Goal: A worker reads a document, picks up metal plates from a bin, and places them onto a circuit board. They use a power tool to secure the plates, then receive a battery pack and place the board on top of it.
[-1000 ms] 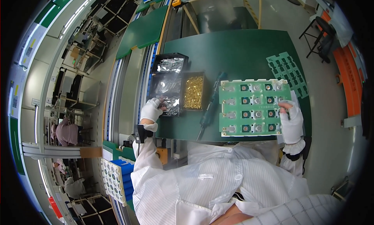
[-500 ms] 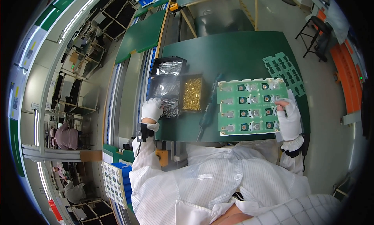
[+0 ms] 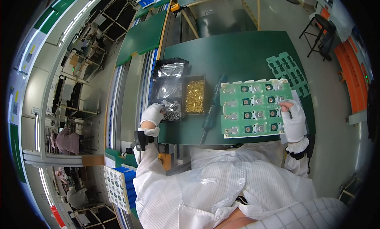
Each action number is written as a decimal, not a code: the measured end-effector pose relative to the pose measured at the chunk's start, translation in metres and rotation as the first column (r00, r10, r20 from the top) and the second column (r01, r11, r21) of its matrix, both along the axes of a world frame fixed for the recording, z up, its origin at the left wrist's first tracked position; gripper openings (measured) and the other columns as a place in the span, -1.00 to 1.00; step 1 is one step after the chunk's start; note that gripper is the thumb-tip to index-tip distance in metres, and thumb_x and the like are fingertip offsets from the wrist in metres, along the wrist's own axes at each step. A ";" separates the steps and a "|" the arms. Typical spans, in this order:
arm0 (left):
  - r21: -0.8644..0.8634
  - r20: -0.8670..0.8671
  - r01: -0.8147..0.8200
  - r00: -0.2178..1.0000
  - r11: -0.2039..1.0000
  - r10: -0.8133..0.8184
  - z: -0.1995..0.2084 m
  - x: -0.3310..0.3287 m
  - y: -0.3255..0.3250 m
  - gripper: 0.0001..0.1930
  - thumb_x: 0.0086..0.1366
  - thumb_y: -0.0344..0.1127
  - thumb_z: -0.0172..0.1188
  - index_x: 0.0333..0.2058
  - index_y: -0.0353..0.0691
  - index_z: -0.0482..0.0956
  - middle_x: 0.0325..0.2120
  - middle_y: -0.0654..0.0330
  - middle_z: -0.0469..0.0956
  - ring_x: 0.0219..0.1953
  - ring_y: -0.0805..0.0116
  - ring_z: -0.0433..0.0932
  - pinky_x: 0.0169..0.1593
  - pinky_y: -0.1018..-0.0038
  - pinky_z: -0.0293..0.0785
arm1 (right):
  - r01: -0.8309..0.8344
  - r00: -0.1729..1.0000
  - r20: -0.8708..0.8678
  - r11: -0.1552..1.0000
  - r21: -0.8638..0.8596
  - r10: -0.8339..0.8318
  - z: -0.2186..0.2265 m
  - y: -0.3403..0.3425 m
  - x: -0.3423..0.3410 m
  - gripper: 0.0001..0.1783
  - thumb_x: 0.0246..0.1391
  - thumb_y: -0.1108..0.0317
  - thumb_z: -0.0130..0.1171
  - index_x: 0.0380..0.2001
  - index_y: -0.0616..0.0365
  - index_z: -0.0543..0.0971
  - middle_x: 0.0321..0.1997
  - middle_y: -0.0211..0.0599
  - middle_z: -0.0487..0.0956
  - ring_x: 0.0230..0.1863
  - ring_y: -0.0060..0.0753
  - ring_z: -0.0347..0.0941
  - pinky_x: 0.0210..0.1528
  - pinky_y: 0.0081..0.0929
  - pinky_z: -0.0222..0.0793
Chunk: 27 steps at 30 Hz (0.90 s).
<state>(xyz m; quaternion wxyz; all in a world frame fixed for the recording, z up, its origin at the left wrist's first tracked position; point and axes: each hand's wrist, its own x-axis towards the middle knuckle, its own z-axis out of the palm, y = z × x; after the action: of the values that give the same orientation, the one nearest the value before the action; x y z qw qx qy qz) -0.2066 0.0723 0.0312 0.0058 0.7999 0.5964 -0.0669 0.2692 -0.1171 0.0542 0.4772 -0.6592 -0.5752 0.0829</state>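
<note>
My left hand [image 3: 152,114], in a white glove with bare fingertips, is at the near compartment of a black parts bin. Its fingers are curled together beside silver metal pieces [image 3: 172,111]; whatever they pinch is too small to make out. My right hand [image 3: 293,120], gloved the same way, grips the right edge of a green circuit board [image 3: 253,122], fingertips over its surface. Rows of round metal parts and dark square cutouts cover the board. A clear bin of brass-coloured pieces [image 3: 194,95] stands between the black bin and a dark green screwdriver-like tool [image 3: 212,106].
A green cut-out sheet [image 3: 288,73] lies at the right of the green table [image 3: 229,50]. A conveyor line [image 3: 134,82] with green boards runs along the left. Blue blocks with a white perforated panel [image 3: 116,189] sit at lower left. A black stool [image 3: 318,35] stands at far right.
My left hand has drawn slightly left and toward me, uncovering more of the silver pieces in the near compartment. My right hand and the circuit board have stayed in place.
</note>
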 end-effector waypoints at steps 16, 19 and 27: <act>0.040 0.224 -0.132 0.967 0.990 0.120 -0.018 -0.008 -0.003 -0.68 -0.01 -0.18 0.36 -0.30 -0.22 0.59 -0.29 0.05 0.55 -0.24 0.03 0.54 -0.17 0.26 0.48 | -0.012 0.999 -0.048 1.000 0.002 0.013 0.001 0.001 0.000 -0.89 -0.03 0.54 0.15 -0.37 0.16 0.56 -0.32 -0.25 0.55 -0.26 -0.21 0.48 -0.18 -0.36 0.35; 0.056 0.110 -0.078 0.991 0.995 0.071 -0.023 -0.001 -0.004 -0.66 -0.02 -0.18 0.37 -0.28 -0.23 0.59 -0.27 0.04 0.55 -0.21 0.04 0.54 -0.16 0.26 0.48 | -0.018 0.999 -0.035 1.000 0.005 0.018 0.000 0.001 0.000 -0.88 -0.03 0.54 0.15 -0.36 0.16 0.56 -0.32 -0.25 0.55 -0.26 -0.21 0.48 -0.18 -0.36 0.35; 0.024 0.069 -0.150 0.987 0.988 0.148 -0.009 0.009 -0.005 -0.65 -0.01 -0.17 0.36 -0.25 -0.19 0.59 -0.25 0.05 0.55 -0.19 0.04 0.54 -0.13 0.25 0.47 | -0.005 0.999 -0.032 1.000 0.006 0.005 0.000 0.000 -0.001 -0.89 -0.03 0.52 0.16 -0.37 0.15 0.56 -0.33 -0.26 0.55 -0.26 -0.20 0.48 -0.18 -0.36 0.35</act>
<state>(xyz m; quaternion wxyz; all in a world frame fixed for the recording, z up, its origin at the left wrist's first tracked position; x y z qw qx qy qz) -0.1975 0.0677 0.0224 0.0190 0.7550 0.6547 -0.0310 0.2686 -0.1175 0.0546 0.4880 -0.6550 -0.5694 0.0931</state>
